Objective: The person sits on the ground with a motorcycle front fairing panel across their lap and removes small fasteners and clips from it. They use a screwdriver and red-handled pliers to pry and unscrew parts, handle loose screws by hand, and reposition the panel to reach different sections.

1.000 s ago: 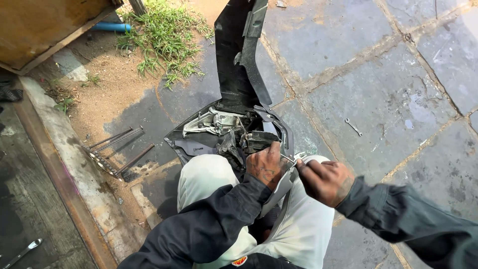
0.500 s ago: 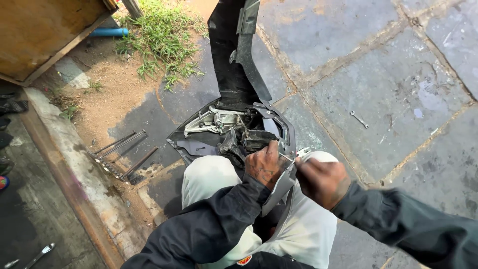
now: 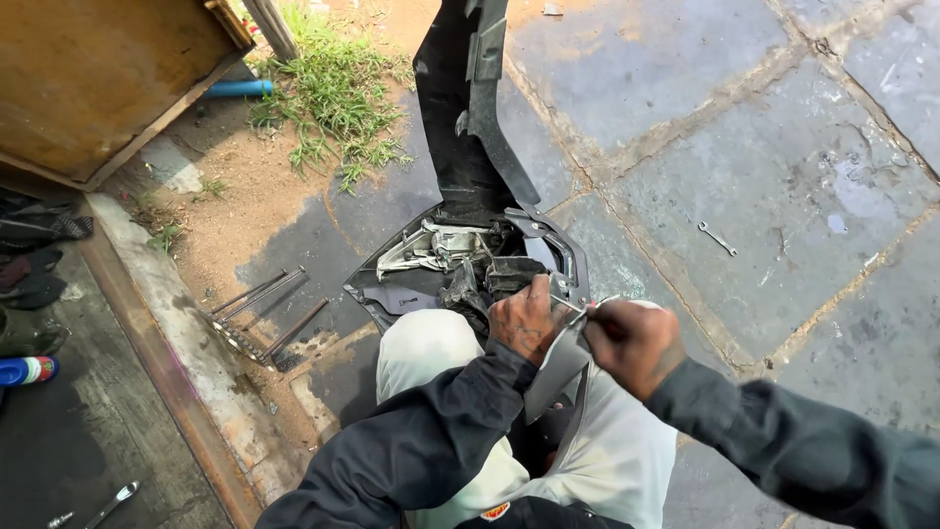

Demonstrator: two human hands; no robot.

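Black panel (image 3: 470,127) stands on the paving between the knees, long axis running straight away from the person, narrow end far, wide cut-out end near. Left hand (image 3: 524,318) clamps its near rim; right hand (image 3: 632,343), just beside, pinches a thin metal tool (image 3: 573,310) pointing left at that rim. Spanner (image 3: 717,237) lies well right

Outdoor roadside repair spot, working on the ground. Stone-slab paving (image 3: 744,127) far and right; bare dirt and a grass patch (image 3: 333,108) far left. Small spanner (image 3: 717,237) loose on the slabs, another wrench (image 3: 110,504) near left. Metal rods (image 3: 259,313) by a concrete kerb (image 3: 186,372). Stripped black scooter body panel (image 3: 470,127) at centre.
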